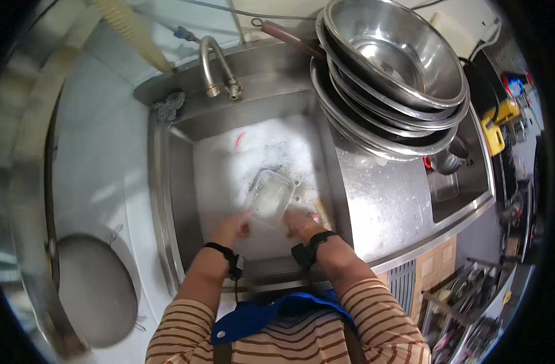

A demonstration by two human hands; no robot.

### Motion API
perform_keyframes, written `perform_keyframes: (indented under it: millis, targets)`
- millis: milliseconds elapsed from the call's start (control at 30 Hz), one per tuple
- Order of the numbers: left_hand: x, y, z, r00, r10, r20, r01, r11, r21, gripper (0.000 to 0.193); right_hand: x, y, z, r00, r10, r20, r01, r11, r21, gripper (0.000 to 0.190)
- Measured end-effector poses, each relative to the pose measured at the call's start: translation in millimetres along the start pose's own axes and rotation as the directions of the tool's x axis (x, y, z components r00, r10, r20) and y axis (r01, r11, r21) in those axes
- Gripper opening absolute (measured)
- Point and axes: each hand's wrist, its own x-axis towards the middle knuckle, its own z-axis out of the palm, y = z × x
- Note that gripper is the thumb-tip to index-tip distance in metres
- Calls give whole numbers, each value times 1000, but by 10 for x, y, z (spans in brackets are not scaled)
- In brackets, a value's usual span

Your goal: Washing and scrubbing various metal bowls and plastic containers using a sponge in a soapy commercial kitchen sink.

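Observation:
A clear rectangular plastic container [272,194] is tilted in the soapy water [213,182] of a stainless steel sink basin [181,218]. My left hand [235,225] grips its near left corner, with the fingertips on the edge. At the near right corner, my right hand [300,222] has hold of the rim. Both hands are blurred, and parts of the fingers are hidden. White foam covers the water beyond the container, and a red curved item [239,141] pokes through it. A yellowish object [323,213] lies by the basin's right wall, beside my right hand.
A curved metal faucet [213,68] stands behind the basin. Crumpled steel wool [170,107] rests on the back left corner. Stacked metal bowls [391,82] and a pan handle [291,38] crowd the back right. Right of the drainboard [386,200], a second basin [464,195] holds a dark pot [448,159].

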Motion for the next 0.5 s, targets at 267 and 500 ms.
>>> perform_keyframes:
  millis: [267, 500]
  targets:
    - [922, -245, -162, 680, 450, -579, -243, 883, 401, 22, 120, 239, -276, 982, 188, 4, -169, 873, 458, 40]
    - [467, 327, -628, 589, 673, -447, -216, 665, 715, 24, 836, 179, -75, 870, 442, -219, -295, 822, 486, 55]
